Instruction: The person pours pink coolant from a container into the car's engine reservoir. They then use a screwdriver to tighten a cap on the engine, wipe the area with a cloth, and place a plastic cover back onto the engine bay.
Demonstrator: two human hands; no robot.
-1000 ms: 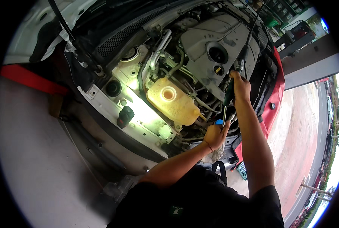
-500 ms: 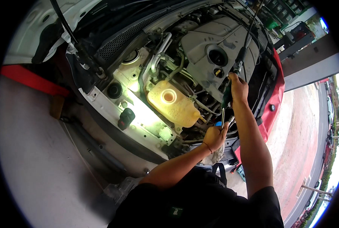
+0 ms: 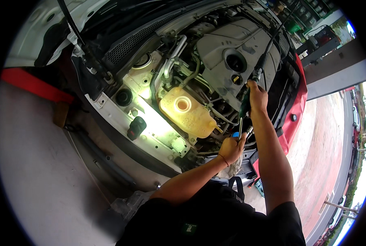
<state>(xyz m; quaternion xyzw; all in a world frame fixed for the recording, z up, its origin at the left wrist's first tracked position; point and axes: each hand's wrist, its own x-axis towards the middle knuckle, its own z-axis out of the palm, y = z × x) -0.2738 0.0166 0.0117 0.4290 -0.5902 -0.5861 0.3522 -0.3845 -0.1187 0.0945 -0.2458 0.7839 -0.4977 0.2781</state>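
My right hand (image 3: 258,96) is wrapped round the dark green handle of what looks like an air blow gun (image 3: 244,105). From its upper end, past a metal fitting, a black hose (image 3: 269,47) runs up and away over the engine cover (image 3: 215,47). A thin metal tube points down from the handle to my left hand (image 3: 232,148), which is closed around its lower part. Beneath the left hand hangs a beige cloth (image 3: 231,170); whether the fingers grip it is unclear. Just beyond the left hand is something blue (image 3: 235,134), partly hidden.
Left of my hands sits a yellowed coolant tank (image 3: 187,119) with its neck uncapped. A small black object (image 3: 136,128) rests on the brightly lit fender edge (image 3: 158,131). A prop rod (image 3: 71,22) stands at upper left. The red bumper (image 3: 295,119) edges the right side.
The hose has shifted slightly beyond my right hand. Both hands keep their grip in nearly the same place, and the whole view has moved a little.
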